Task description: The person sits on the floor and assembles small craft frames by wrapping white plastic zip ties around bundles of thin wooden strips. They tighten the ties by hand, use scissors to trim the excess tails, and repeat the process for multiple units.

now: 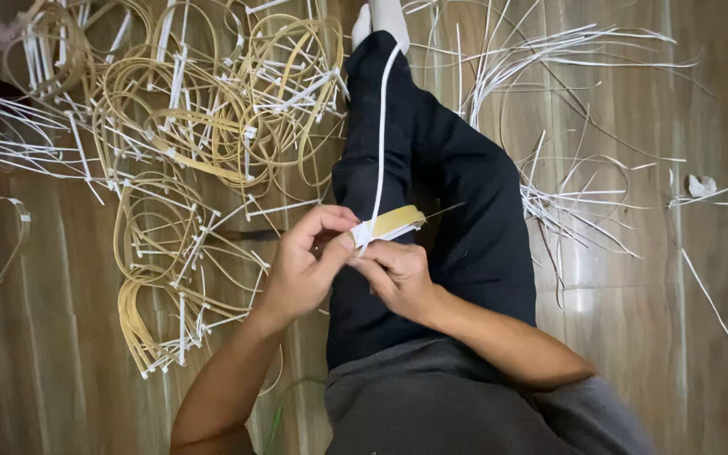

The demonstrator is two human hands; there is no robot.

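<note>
On the brown wooden floor, a heap of tan bent cane hoops bound with white strips lies far left. Over the black-trousered leg, the left hand and right hand pinch a flat tan cane strip with a long white plastic binding strip (light, springy, likely slippery; best held at the wrap).

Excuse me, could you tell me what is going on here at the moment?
A person sits on a wooden floor with a dark-trousered leg stretched out. Both hands meet above the lap: the left hand and right hand pinch a short tan strip where a long white strip is wound around it. A pile of tan looped frames lies to the left, and loose white strips are scattered to the right.
</note>
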